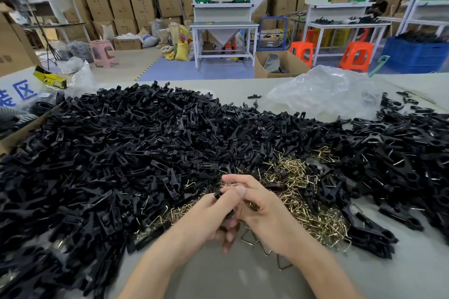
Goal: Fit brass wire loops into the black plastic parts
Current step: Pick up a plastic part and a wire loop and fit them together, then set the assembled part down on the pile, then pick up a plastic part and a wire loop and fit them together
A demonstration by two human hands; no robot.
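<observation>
- Stacked cardboard cartons [121, 2] and white workbenches [223, 26] are seen across the factory floor behind, with orange stools [356, 56] beside the benches.
- A pale grey-green table [218, 274] lies in front, bare only at its near edge between the two forearms.
- The left hand [209, 216] is clenched round a single black plastic part [218, 194]; one end of the part shows above the knuckles and more of it shows lower in the fist.
- The right hand [264, 206] is laid against the left, with its fingers bent over the same part. A brass glint shows inside its curl, but whether wire is gripped there cannot be told.
- The brass wire loops [303, 192] lie in a tangled, shiny pile just behind and to the right of the hands. They are thin wires bent into angular shapes.
- A heap of black plastic parts [121, 141] covers the left and middle of the table. They are matt, slotted and elongated, and some spill over the loops.
- More black pieces [401, 153] are heaped at the right, many with bright wire showing on them.
- A crumpled clear plastic bag [323, 90] rests at the far edge of the table, behind the heaps.
- A few loose bent wires [247, 238] lie on the table below the hands.
</observation>
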